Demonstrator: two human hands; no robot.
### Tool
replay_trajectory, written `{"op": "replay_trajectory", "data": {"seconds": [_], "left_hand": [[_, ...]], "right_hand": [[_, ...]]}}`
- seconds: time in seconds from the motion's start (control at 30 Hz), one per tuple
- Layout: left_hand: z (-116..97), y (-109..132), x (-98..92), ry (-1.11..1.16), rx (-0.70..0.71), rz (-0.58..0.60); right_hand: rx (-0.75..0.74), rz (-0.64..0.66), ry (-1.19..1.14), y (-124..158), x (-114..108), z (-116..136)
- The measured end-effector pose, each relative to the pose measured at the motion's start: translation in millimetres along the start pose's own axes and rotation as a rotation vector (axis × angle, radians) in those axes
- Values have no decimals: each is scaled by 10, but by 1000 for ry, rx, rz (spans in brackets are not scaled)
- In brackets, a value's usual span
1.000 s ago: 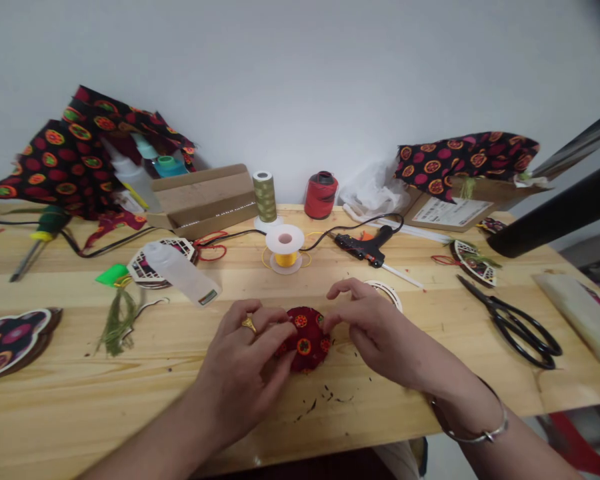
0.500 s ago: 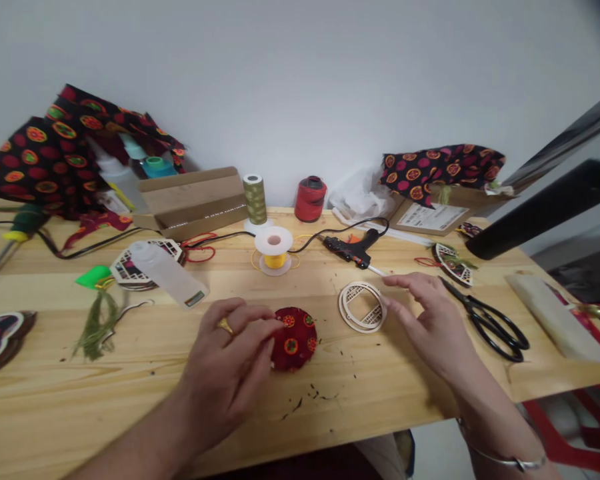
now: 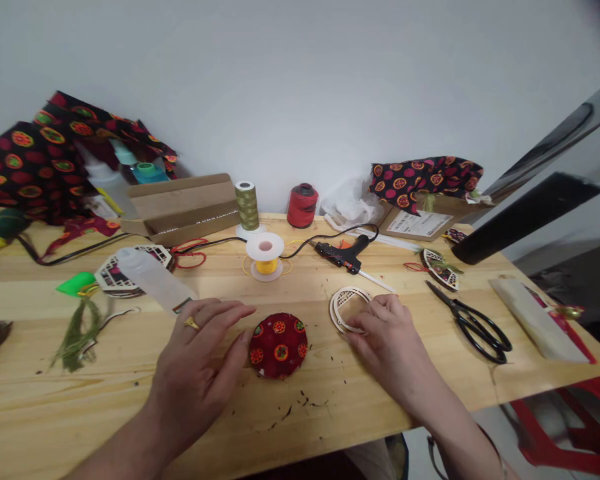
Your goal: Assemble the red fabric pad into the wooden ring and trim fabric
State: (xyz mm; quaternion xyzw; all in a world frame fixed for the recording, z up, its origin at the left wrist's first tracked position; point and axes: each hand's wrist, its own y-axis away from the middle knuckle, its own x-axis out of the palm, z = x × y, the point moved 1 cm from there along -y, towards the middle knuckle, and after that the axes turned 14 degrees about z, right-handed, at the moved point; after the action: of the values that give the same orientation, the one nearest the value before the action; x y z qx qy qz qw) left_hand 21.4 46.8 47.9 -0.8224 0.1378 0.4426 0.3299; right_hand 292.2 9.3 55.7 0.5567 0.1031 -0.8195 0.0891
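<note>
The wooden ring (image 3: pixel 341 297) is being touched at its edge by the right hand (image 3: pixel 387 343), though a real grip can't be told, while the left hand (image 3: pixel 195 363) is being held open just beside the red fabric disc (image 3: pixel 279 346).

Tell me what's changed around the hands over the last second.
The left hand has let go of the red print fabric disc and moved left, now lying open beside it without touching. The right hand has moved right off the disc and onto the pale laser-cut wooden ring, covering part of it. The disc, glue gun, yellow thread spool and scissors stayed put on the table.
</note>
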Motion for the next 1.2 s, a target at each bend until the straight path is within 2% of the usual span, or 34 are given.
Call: {"op": "replay_trajectory", "data": {"seconds": [0.33,0.43,0.57,0.67,0.77,0.93,1.2], "left_hand": [[-16,-3,-18,11,-28,-28],[-31,1,-25,26,-28,-24],[-53,2,-49,65,-60,-27],[-55,8,-67,94,-75,-24],[-45,25,-71,121,-92,-5],[-32,53,-52,167,-133,41],[-38,58,1,196,-107,74]], "right_hand": [[-50,8,139,-22,80,5],[-87,-66,120,5,35,84],[-198,-155,40,32,-16,327],[-347,-123,42,-2,66,518],[-427,-83,65,-60,218,613],[-462,-12,76,-106,375,627],[-483,56,89,-100,380,646]]}}
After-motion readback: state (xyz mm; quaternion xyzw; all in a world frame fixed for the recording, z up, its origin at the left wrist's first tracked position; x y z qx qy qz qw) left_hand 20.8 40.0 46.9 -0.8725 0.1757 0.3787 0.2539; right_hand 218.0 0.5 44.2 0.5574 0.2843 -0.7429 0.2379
